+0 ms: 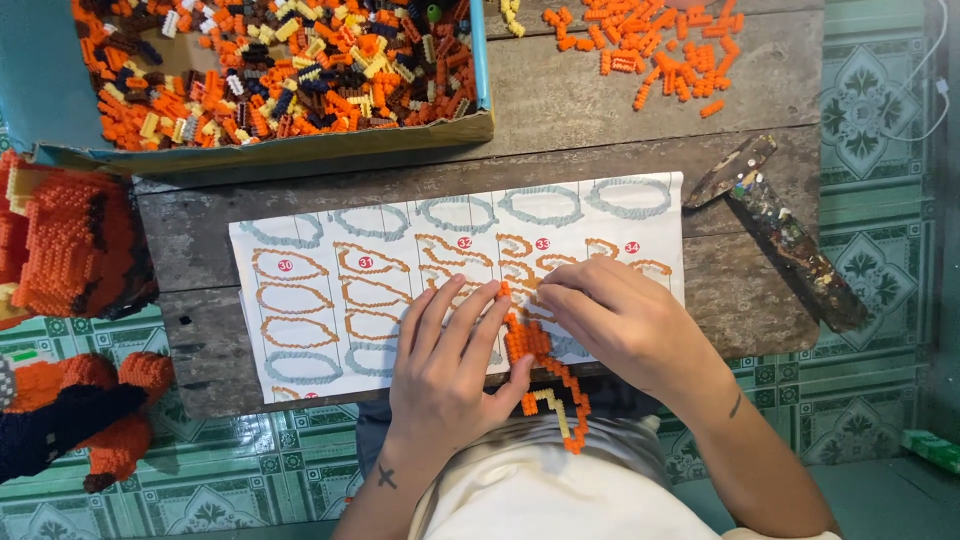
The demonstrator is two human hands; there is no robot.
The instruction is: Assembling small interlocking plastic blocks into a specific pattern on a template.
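Both my hands meet over a white instruction sheet printed with ring-shaped building steps. My left hand lies flat with its fingers on the sheet and its thumb against a curved strip of small orange bricks, which has a few yellow bricks near its lower end. My right hand curls over the strip's upper end, fingertips pinching a small orange brick there. The strip hangs off the table's near edge toward my lap.
A blue cardboard box of mixed orange, yellow and dark bricks stands at the back left. Loose orange bricks lie at the back right. A paint-spattered hammer rests right. Built orange block figures stand at left.
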